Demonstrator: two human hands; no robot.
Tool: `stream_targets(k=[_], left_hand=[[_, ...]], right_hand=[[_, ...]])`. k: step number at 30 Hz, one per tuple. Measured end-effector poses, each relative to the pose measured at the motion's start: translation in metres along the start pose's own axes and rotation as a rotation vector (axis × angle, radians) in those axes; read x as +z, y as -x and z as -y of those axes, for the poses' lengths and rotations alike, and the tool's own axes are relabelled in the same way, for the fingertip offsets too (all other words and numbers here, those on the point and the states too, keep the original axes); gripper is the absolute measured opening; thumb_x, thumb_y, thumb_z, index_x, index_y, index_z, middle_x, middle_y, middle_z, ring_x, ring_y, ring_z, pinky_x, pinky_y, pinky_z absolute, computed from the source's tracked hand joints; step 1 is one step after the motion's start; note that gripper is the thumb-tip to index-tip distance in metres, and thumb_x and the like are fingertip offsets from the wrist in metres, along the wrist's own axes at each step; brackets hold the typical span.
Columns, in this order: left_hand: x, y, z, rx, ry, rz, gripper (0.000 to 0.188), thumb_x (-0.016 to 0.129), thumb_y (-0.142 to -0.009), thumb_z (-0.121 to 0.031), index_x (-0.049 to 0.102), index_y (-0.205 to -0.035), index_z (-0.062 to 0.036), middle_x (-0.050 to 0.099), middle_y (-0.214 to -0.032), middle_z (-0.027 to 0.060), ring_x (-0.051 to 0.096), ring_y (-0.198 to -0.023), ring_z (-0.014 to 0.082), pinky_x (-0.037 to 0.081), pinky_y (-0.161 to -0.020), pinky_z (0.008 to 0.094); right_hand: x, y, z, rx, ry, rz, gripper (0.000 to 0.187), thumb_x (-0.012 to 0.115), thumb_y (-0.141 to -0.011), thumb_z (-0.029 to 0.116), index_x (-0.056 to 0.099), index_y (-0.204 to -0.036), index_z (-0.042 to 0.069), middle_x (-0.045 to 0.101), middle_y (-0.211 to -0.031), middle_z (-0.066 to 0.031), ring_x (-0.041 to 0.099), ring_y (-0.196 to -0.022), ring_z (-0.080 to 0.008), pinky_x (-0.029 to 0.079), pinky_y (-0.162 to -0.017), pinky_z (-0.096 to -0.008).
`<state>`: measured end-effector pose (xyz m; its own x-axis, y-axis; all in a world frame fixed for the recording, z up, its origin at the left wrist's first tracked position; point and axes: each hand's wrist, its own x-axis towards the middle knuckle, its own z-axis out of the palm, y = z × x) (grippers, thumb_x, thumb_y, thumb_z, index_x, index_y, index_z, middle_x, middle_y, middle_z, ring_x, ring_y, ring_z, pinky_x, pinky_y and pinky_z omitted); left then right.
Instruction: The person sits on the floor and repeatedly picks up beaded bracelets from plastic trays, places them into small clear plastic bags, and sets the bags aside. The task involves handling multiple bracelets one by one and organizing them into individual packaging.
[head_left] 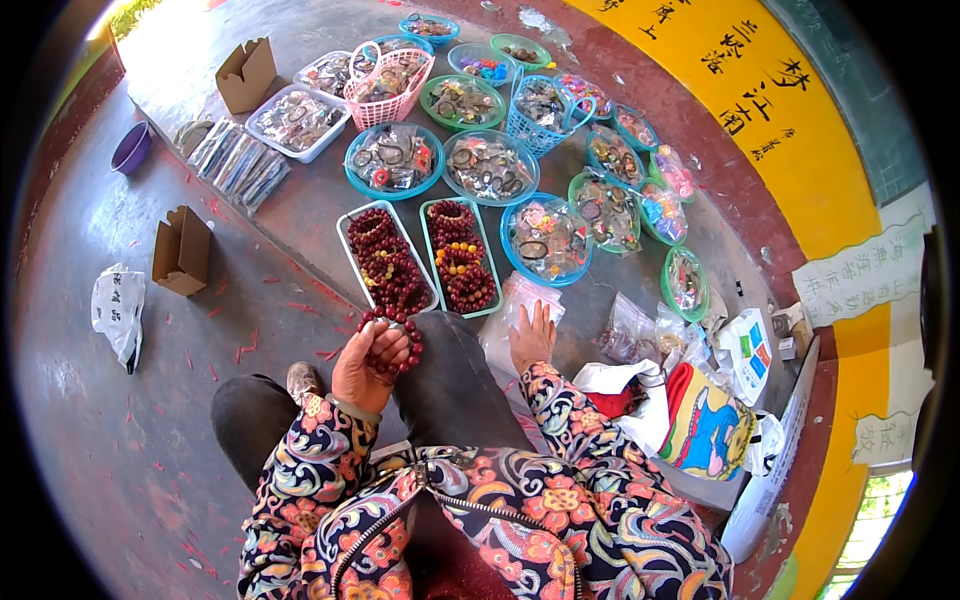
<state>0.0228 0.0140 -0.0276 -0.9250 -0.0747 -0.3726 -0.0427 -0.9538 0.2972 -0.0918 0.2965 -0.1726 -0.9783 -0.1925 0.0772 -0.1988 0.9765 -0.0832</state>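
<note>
Dark red bead bracelets [403, 357] hang from my left hand [368, 362], whose fingers are curled around them above my left knee. My right hand [533, 337] is spread flat, fingers apart, over a stack of clear plastic bags [510, 318] beside my right knee. Just beyond my knees lie two shallow trays of bead bracelets: a white-rimmed tray [347, 248] on the left and a pale green tray [490, 262] on the right. Most bracelets in them are dark red, a few yellow or orange.
Blue basins [505, 235], green basins and handled baskets [405, 97] full of bagged trinkets crowd the floor ahead. Two cardboard boxes [182, 250], a white plastic bag [118, 305] and a purple basin [131, 150] stand left. Bags and a colourful cloth [700, 420] lie right, near the wall.
</note>
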Motion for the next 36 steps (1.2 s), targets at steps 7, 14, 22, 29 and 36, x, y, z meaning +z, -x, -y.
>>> stream_targets(k=[7,14,22,29,36], left_hand=[[-0.004,-0.006,0.001,-0.038,0.066,0.145,0.017,0.052,-0.087,-0.021,0.043,-0.08,-0.0086,0.028,-0.065,-0.0046,0.027,-0.058,0.0076,0.026,-0.053,0.0224],[-0.007,-0.005,0.0,-0.027,0.043,0.059,0.017,0.052,-0.087,-0.022,0.046,-0.086,-0.0059,0.029,-0.065,-0.0049,0.029,-0.058,0.0072,0.026,-0.052,0.0223],[-0.01,-0.01,0.002,-0.042,-0.027,0.026,0.024,0.054,-0.085,-0.027,0.049,-0.091,-0.0043,0.03,-0.064,-0.004,0.03,-0.059,0.0085,0.026,-0.052,0.022],[-0.013,-0.01,0.002,-0.039,-0.039,-0.024,0.027,0.054,-0.085,-0.028,0.052,-0.095,-0.003,0.032,-0.063,-0.0029,0.03,-0.058,0.0097,0.026,-0.05,0.0232],[-0.016,-0.008,0.001,-0.041,-0.042,-0.034,0.025,0.053,-0.086,-0.028,0.053,-0.095,-0.0041,0.033,-0.062,-0.0029,0.03,-0.056,0.0095,0.025,-0.047,0.0225]], right_hand=[[0.018,-0.012,-0.002,-0.031,0.067,0.052,0.064,0.049,-0.082,0.041,0.025,-0.138,0.021,0.009,-0.145,-0.014,0.003,-0.134,-0.0375,0.008,-0.104,-0.0544],[0.029,-0.023,-0.003,-0.065,0.092,0.135,0.069,0.048,-0.081,0.049,0.022,-0.139,0.021,0.008,-0.146,-0.014,0.002,-0.133,-0.04,0.004,-0.104,-0.0556],[0.043,-0.028,-0.007,-0.02,0.088,0.188,0.071,0.047,-0.08,0.054,0.023,-0.139,0.022,0.008,-0.146,-0.0138,0.003,-0.133,-0.0402,0.003,-0.104,-0.0561],[0.055,-0.028,-0.011,-0.041,0.1,0.127,0.071,0.045,-0.08,0.055,0.024,-0.139,0.022,0.01,-0.145,-0.0148,0.004,-0.132,-0.0409,0.003,-0.104,-0.0552],[0.054,-0.026,-0.01,-0.027,0.132,0.153,0.07,0.042,-0.08,0.057,0.024,-0.138,0.023,0.011,-0.145,-0.0152,0.006,-0.133,-0.0403,0.005,-0.104,-0.055]])
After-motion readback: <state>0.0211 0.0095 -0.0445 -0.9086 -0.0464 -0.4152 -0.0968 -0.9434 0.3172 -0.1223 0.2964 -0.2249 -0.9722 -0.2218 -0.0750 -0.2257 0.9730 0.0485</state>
